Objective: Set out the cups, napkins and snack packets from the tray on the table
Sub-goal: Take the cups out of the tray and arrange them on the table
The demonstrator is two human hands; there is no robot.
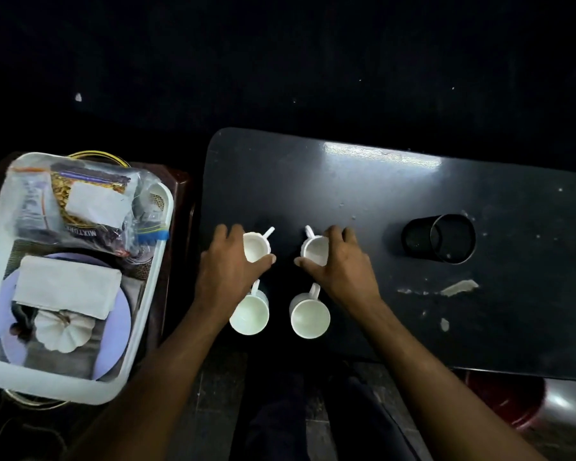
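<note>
Several white cups stand on the dark table (396, 201). My left hand (228, 264) grips the far left cup (256, 246), and my right hand (338, 261) grips the far right cup (315, 249). Two more cups stand nearer me, one on the left (249, 315) and one on the right (310, 316), both upright with handles pointing away. The white tray (147, 294) sits to the left of the table. It holds snack packets (87, 207) in clear bags, a folded stack of white napkins (67, 287) and a white ribbed lid-like piece (64, 331) on a lilac plate (117, 314).
A black mesh pen holder (441, 239) lies on its side at the table's right. Torn paper scraps (459, 287) are scattered near the front right edge. The tray rests on a dark brown stand (180, 184). My legs show below the table edge.
</note>
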